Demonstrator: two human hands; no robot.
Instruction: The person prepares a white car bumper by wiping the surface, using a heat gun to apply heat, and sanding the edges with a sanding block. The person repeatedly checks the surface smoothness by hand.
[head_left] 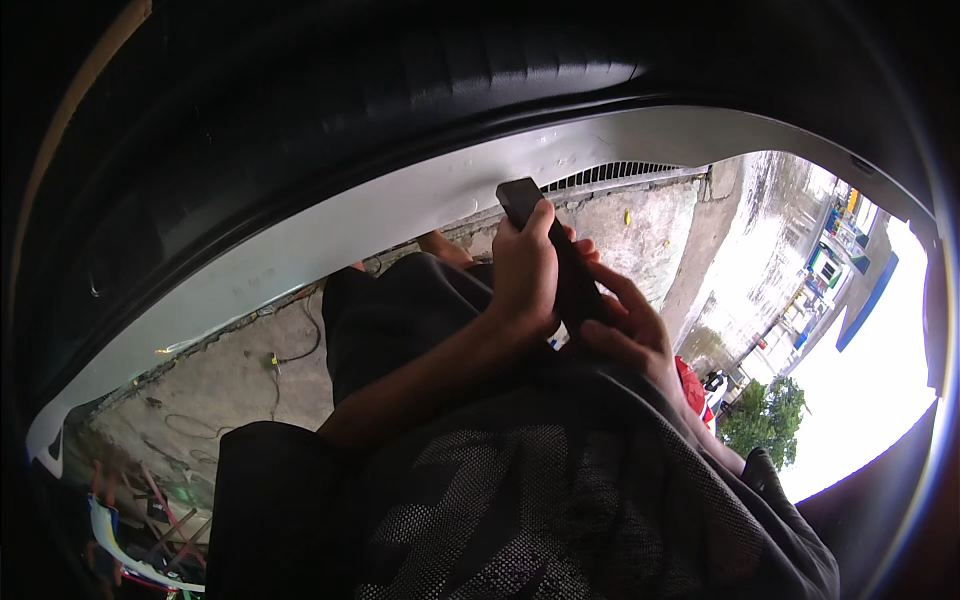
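Both of my hands hold one long dark slab-like object (522,198) in front of my body, above my lap. My left hand (525,270) wraps around its upper part, fingers closed over it. My right hand (628,328) grips the lower part from the right side, fingers curled onto it. The object's top end sticks out above my left hand. My dark shorts (385,320) and dark mesh shirt (560,490) fill the lower middle of the view.
A large black tyre (330,110) and a white vehicle wheel arch (330,235) curve overhead. Rough concrete ground (210,390) with cables lies at left. A drain grate (620,172) runs behind. A wet street (770,240), buildings and a tree (770,415) lie at right.
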